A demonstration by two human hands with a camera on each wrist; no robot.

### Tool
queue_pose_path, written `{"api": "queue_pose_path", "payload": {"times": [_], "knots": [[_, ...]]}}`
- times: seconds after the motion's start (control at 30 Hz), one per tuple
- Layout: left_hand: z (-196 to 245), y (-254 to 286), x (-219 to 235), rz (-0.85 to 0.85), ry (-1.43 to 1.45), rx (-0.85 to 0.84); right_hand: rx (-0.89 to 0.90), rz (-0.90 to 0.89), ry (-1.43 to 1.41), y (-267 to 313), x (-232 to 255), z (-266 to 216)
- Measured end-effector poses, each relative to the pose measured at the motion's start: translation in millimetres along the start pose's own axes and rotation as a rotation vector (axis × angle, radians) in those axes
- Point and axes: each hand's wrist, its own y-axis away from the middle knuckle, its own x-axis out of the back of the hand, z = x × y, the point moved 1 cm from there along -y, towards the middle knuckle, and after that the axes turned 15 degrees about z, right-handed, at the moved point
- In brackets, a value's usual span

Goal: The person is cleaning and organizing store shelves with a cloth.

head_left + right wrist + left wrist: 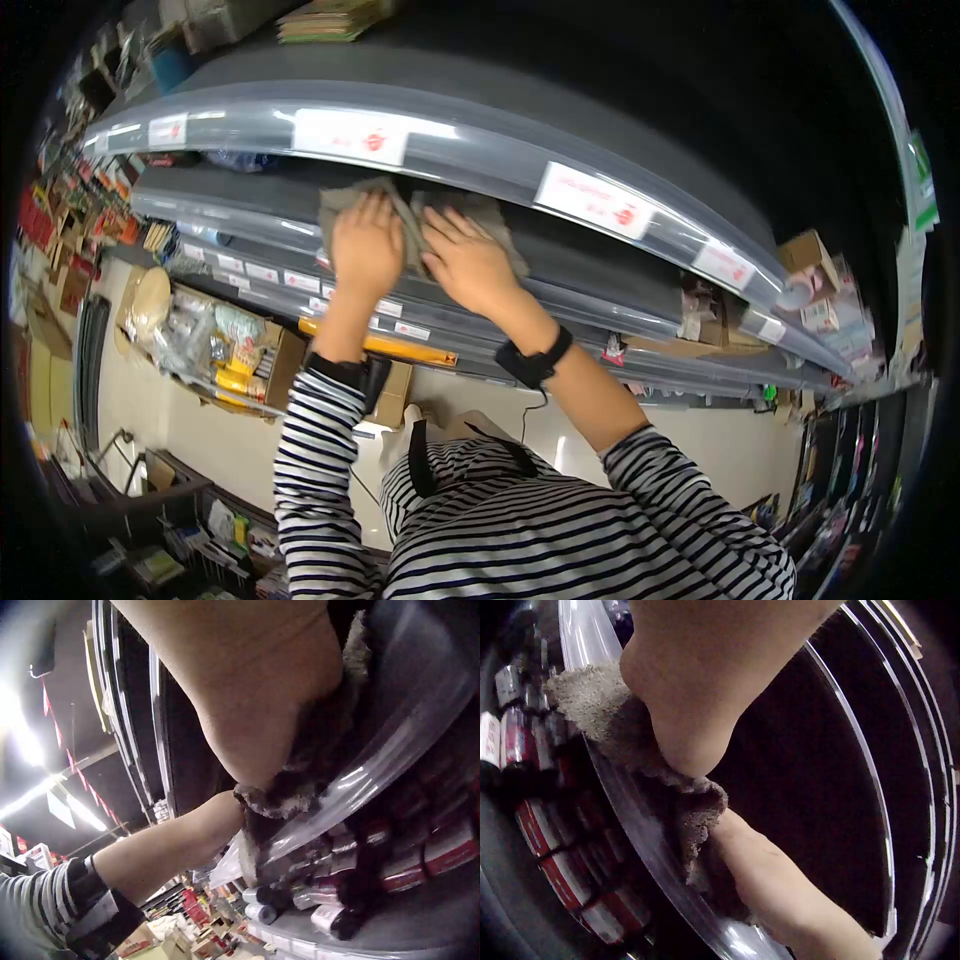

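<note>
A grey-brown terry cloth (500, 222) lies over the front edge of a dark shelf (575, 245), bunched up between the two hands. My left hand (367, 245) rests on the cloth's left part with its fingers extended towards the back. On the right part, my right hand (468, 262) presses with spread, fairly straight fingers. In the left wrist view, the rough cloth (600, 705) hangs over the clear plastic edge strip (634, 802). The right wrist view has the folded cloth (277, 802) under the heel of the hand; the fingertips are hidden there.
Above the hands runs another shelf's clear front strip with price labels (350, 137). Lower shelves hold rows of small packages (555, 855). Boxes (810, 265) stand at the right end. A carton of bagged goods (285, 365) is on the floor at left.
</note>
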Motion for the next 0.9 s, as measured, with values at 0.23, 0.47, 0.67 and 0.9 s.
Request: {"api": "queue_pose_path", "payload": {"times": [0.23,0.47,0.67,0.9], "knots": [[209.0,1.3,-23.3,-0.407,0.247,-0.287,-0.317,-0.065,0.361,127.5,135.7,102.0],[354.3,-0.4,-41.4,-0.526,0.503,-0.381,-0.538,-0.019,0.320,217.5,203.9,188.5],[337.1,7.0,-47.6,-0.428,0.520,-0.357,-0.485,-0.152,0.453,192.2,197.9,162.9],[220.4,-29.0,-22.1,-0.733,0.475,-0.200,-0.345,-0.291,0.262,117.4,133.1,136.2]]}}
